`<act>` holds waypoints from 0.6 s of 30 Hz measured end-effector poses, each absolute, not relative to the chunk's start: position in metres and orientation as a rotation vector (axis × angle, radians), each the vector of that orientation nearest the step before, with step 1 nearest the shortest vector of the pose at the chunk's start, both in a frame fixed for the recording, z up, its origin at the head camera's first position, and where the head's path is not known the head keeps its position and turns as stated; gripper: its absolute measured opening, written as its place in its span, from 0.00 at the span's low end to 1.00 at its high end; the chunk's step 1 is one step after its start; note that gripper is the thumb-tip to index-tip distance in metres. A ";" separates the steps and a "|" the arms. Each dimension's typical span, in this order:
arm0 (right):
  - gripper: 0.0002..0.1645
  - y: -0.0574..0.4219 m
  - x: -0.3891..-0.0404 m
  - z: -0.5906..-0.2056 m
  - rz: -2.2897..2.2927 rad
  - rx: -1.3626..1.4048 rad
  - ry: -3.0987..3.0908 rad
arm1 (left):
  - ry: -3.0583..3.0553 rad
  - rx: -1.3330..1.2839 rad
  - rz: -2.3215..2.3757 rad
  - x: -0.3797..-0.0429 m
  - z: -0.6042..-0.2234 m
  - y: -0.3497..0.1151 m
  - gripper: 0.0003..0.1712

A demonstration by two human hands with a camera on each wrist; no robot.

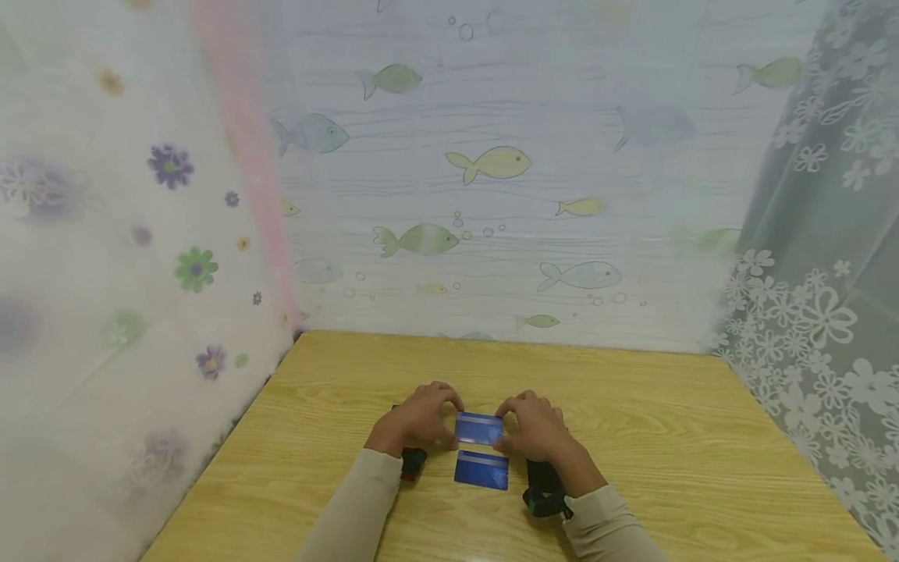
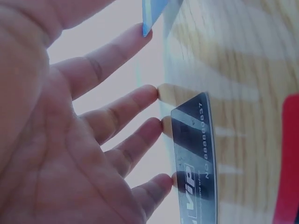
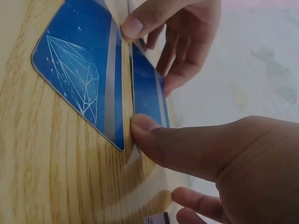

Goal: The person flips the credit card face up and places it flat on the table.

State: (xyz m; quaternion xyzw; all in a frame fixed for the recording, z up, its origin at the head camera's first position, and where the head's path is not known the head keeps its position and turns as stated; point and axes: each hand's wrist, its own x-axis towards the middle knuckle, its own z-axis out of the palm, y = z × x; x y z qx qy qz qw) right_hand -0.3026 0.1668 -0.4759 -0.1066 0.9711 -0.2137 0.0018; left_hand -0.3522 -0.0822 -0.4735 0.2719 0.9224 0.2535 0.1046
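In the head view two blue cards lie one in front of the other. My left hand [image 1: 424, 419] pinches the left side of the farther blue card [image 1: 479, 431] between thumb and index finger. At its right side, my right hand [image 1: 537, 428] grips the same card by the corners. The nearer blue card [image 1: 481, 471], with a silver stripe, lies flat on the table; the right wrist view shows a diamond drawing [image 3: 77, 77] on it. Beside my left fingertips, in the left wrist view, is a dark card marked VIP [image 2: 190, 158].
The wood-grain table [image 1: 667, 437] runs back to a fish-print curtain [image 1: 492, 257], with a flowered curtain [image 1: 140, 336] on the left. A red flat thing [image 2: 287, 163] shows at the left wrist view's edge. A small pale thing [image 3: 156, 218] sits below my right fingers.
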 end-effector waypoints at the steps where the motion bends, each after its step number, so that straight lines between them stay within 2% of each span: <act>1: 0.27 0.167 -0.303 -0.476 -0.669 -0.334 3.051 | 2.712 0.797 0.761 -0.353 -0.474 -0.082 0.26; 11: 0.27 0.167 -0.303 -0.476 -0.687 -0.341 3.058 | 2.745 0.767 0.830 -0.357 -0.473 -0.079 0.26; 18: 0.35 0.166 -0.305 -0.477 -0.717 -0.387 3.050 | 2.737 0.789 0.855 -0.359 -0.471 -0.080 0.26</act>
